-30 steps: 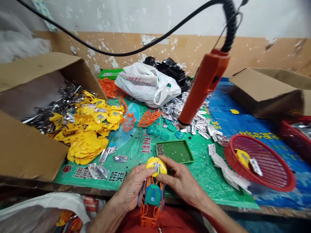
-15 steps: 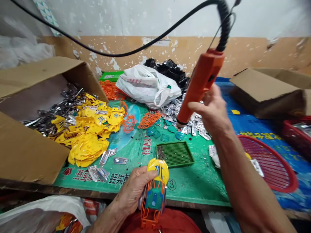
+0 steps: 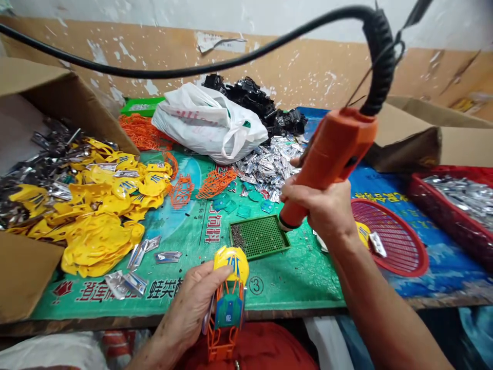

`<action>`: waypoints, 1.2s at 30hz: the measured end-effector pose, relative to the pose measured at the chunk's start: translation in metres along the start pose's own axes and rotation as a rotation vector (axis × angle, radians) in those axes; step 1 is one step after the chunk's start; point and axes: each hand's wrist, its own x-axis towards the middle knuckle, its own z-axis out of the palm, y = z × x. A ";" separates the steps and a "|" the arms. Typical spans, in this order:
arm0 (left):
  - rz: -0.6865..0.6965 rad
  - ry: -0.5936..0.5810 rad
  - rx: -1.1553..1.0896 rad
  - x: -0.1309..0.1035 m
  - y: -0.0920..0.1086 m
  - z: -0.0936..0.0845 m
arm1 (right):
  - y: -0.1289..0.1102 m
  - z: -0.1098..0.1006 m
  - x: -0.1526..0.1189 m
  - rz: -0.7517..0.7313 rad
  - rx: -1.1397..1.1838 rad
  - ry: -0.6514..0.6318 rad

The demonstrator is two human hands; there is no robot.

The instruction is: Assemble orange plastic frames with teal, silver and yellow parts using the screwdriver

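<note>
My left hand [image 3: 194, 295] is closed on a toy car body [image 3: 227, 308] with a yellow front, a teal middle and an orange frame, held upright at the table's front edge. My right hand [image 3: 327, 205] is wrapped round an orange electric screwdriver [image 3: 327, 159], which hangs from a thick black cable. Its lower end is by the right rim of a green grid tray [image 3: 262, 237], where small screws [image 3: 239, 236] are heaped on the left side. Behind the tray lie several teal pieces [image 3: 243, 210].
Yellow parts [image 3: 103, 239] spill from a cardboard box [image 3: 26, 277] at left. A white plastic bag [image 3: 210, 123], orange frames [image 3: 217, 182], silver pieces [image 3: 269, 162] and black parts [image 3: 246, 97] lie behind. At right are a red round basket [image 3: 400, 241] and a red bin [image 3: 427, 205].
My right hand has brought the screwdriver down toward the tray, its fingers now wrapped round the handle. My left hand still holds the car body. The view has shifted to the right.
</note>
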 end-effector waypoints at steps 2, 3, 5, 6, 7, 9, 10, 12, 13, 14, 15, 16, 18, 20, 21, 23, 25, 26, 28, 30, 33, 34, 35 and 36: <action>0.001 -0.004 0.022 -0.001 0.002 0.005 | 0.010 -0.005 -0.008 0.068 0.040 0.008; -0.005 -0.008 0.018 -0.002 0.003 0.007 | 0.014 -0.007 -0.011 0.082 0.053 0.021; -0.021 -0.015 -0.003 -0.003 0.005 0.011 | 0.020 -0.009 -0.015 0.064 0.054 0.049; -0.029 -0.015 -0.015 -0.003 0.006 0.013 | 0.022 -0.009 -0.017 0.052 0.050 0.060; -0.034 -0.012 -0.024 -0.003 0.007 0.014 | 0.023 -0.009 -0.018 0.043 0.047 0.073; -0.038 0.004 -0.025 -0.002 0.006 0.015 | 0.024 -0.010 -0.020 0.048 0.048 0.087; -0.041 0.016 -0.021 -0.002 0.006 0.015 | 0.024 -0.010 -0.021 0.056 0.052 0.090; -0.046 0.029 -0.014 0.000 0.004 0.015 | 0.024 -0.009 -0.022 0.062 0.057 0.101; -0.049 0.029 -0.014 0.000 0.003 0.014 | 0.024 -0.009 -0.022 0.054 0.056 0.113; -0.053 0.026 -0.015 0.001 0.002 0.013 | 0.024 -0.009 -0.022 0.043 0.053 0.126; -0.057 0.021 -0.016 0.001 0.001 0.013 | 0.024 -0.008 -0.021 0.033 0.049 0.137; -0.058 0.018 -0.017 0.002 0.001 0.012 | 0.024 -0.008 -0.021 0.028 0.044 0.143; -0.060 0.019 -0.015 0.002 0.001 0.012 | 0.024 -0.008 -0.021 0.031 0.034 0.140; -0.066 0.025 -0.012 0.002 0.002 0.012 | 0.023 -0.008 -0.021 0.035 0.032 0.132; -0.070 0.027 -0.014 0.002 0.002 0.012 | 0.023 -0.008 -0.021 0.036 0.035 0.132; -0.078 0.028 -0.023 0.002 0.003 0.013 | 0.023 -0.008 -0.022 0.038 0.051 0.136; -0.077 0.022 -0.034 0.002 0.003 0.013 | 0.022 -0.008 -0.023 0.040 0.052 0.142; -0.073 0.018 -0.037 0.002 0.002 0.013 | 0.022 -0.007 -0.023 0.038 0.043 0.143; -0.066 0.006 -0.035 0.002 0.002 0.013 | 0.021 -0.007 -0.024 0.035 0.020 0.143; -0.058 -0.013 -0.033 0.002 0.002 0.013 | 0.020 -0.007 -0.026 0.036 0.012 0.136; -0.055 -0.042 -0.030 0.004 0.003 0.014 | 0.018 -0.006 -0.028 0.033 0.002 0.110; -0.055 -0.048 -0.031 0.004 0.003 0.015 | 0.017 -0.005 -0.029 0.031 -0.008 0.100; -0.057 -0.052 -0.036 0.004 0.004 0.015 | 0.017 -0.005 -0.029 0.027 -0.019 0.093; -0.058 -0.054 -0.043 0.004 0.004 0.015 | 0.016 -0.005 -0.029 0.024 -0.026 0.093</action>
